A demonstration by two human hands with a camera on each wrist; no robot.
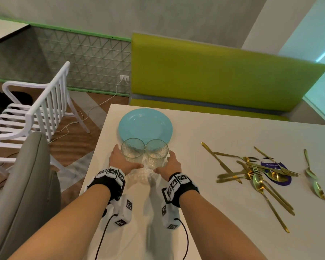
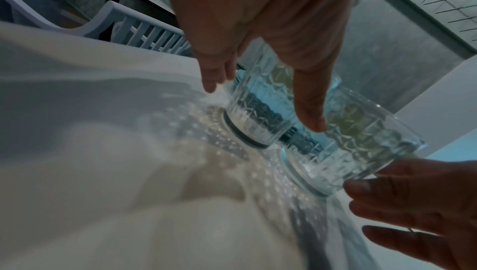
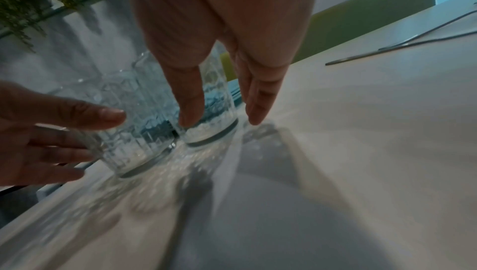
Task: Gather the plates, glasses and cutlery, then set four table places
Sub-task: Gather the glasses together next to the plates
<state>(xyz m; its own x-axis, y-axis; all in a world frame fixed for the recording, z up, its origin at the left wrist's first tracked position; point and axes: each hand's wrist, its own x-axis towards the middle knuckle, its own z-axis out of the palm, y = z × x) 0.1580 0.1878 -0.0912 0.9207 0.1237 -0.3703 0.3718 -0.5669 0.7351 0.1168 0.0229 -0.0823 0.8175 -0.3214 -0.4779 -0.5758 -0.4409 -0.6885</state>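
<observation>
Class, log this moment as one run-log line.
left hand: open beside left glass | right hand: open beside right glass | plates: stacked behind

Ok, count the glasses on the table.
2. One glass stands by the left hand, the other glass by the right hand, both before the blue plate. More may be nested inside.

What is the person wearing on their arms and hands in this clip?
Both forearms are bare, with no sleeves or gloves. The left hand and right hand each sit beyond a black wrist strap carrying white blocks printed with black-and-white square markers. A white camera box hangs under each wrist, trailing a black cable.
</observation>
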